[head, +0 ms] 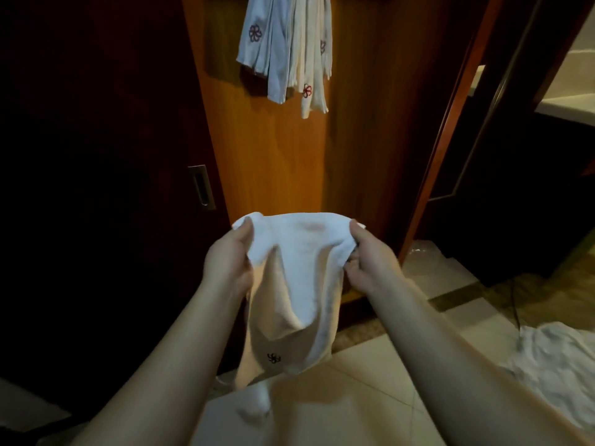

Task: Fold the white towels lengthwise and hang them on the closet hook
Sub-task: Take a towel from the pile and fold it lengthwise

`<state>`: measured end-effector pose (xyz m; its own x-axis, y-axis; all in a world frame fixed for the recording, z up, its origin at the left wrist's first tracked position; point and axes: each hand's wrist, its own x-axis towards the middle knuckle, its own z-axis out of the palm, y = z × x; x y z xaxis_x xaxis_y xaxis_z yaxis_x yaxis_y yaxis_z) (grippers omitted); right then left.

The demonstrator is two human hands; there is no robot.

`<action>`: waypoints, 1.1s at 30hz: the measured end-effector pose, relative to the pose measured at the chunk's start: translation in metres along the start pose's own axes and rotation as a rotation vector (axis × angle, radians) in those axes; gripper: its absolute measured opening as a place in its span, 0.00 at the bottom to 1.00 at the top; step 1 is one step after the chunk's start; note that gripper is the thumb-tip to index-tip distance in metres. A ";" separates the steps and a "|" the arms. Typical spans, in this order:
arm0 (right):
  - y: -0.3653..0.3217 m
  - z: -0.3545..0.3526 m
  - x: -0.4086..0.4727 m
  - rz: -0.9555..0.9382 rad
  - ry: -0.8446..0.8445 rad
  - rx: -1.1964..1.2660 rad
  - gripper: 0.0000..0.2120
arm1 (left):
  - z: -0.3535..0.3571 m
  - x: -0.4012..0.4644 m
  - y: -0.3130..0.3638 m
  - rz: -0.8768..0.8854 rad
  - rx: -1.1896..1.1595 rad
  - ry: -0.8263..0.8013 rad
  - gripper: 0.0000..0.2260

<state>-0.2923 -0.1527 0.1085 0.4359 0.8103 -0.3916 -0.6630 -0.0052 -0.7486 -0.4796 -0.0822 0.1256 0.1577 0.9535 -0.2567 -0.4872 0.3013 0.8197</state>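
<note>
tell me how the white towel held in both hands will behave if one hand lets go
The towel looks floppy: it sags between the left hand and the right hand. Released on one side, it would probably swing down limp. It seems light, since pinching fingers carry it.

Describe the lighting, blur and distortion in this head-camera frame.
Head view: dim, warm light; the closet's left door is nearly black, while the hanging towels and the held towel are lit. Wide-angle distortion bends the door frame. The left hand and right hand look soft; the floor towel is blurred.
</note>
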 end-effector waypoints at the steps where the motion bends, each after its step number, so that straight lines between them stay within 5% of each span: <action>1: 0.008 0.009 -0.009 -0.038 -0.047 -0.053 0.13 | 0.007 -0.009 -0.005 0.007 0.016 -0.014 0.08; 10: 0.038 0.028 -0.051 -0.503 -0.145 -0.744 0.16 | 0.019 -0.056 -0.031 0.054 0.206 -0.170 0.11; 15: 0.030 0.029 -0.066 -0.613 -0.190 -0.766 0.13 | 0.021 -0.071 -0.033 0.195 0.427 -0.290 0.11; 24: 0.022 0.019 -0.080 -0.672 -0.279 -0.671 0.13 | 0.019 -0.081 -0.021 0.156 0.337 -0.533 0.31; 28: 0.024 0.020 -0.084 -0.704 -0.301 -0.635 0.12 | 0.022 -0.086 -0.025 0.219 0.345 -0.570 0.31; 31: 0.020 0.018 -0.083 -0.748 -0.349 -0.689 0.26 | 0.022 -0.085 -0.023 0.245 0.335 -0.570 0.30; 33: 0.016 0.015 -0.078 -0.752 -0.334 -0.690 0.25 | 0.023 -0.082 -0.022 0.228 0.312 -0.582 0.28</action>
<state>-0.3467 -0.2074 0.1350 0.3316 0.8620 0.3835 0.2385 0.3167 -0.9181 -0.4623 -0.1671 0.1407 0.5580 0.8091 0.1843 -0.3075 -0.0047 0.9515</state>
